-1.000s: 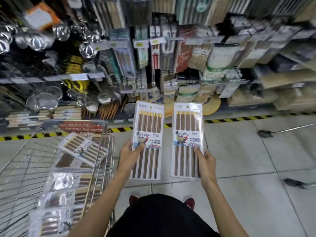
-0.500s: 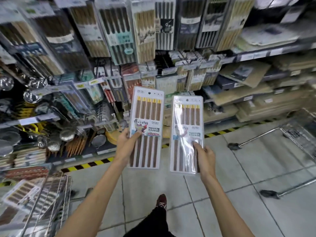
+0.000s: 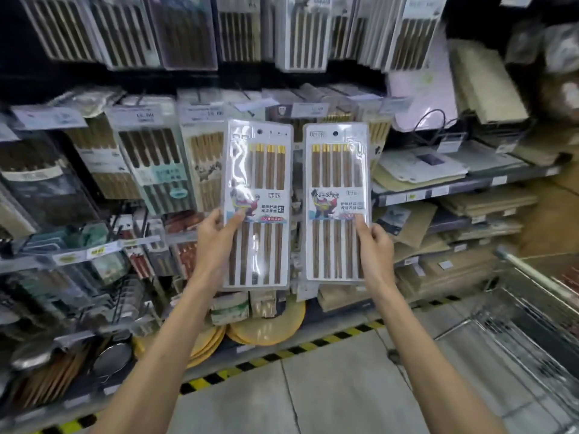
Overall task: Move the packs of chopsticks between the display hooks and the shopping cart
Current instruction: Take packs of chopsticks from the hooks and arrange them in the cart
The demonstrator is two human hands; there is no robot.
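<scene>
I hold two flat packs of brown chopsticks upright in front of the display. My left hand (image 3: 216,236) grips the left pack (image 3: 258,173) at its left edge, thumb on the front label. My right hand (image 3: 376,242) grips the right pack (image 3: 336,170) at its right edge, thumb on the front. Each pack has a hang hole at its top. Behind them hang rows of other chopstick packs (image 3: 150,164) on display hooks with price tags. Both packs stand side by side, a little apart, level with the middle row.
A wire shopping cart (image 3: 532,314) stands at the lower right. Shelves at right hold wooden boards (image 3: 488,202). Round yellow mats (image 3: 269,324) and metal strainers (image 3: 109,358) sit low on the shelving. Yellow-black tape (image 3: 282,355) marks the floor edge.
Both hands have raised the packs from waist height up to the hooks. My view has swung up and right; the cart with packs at lower left has left the frame.
</scene>
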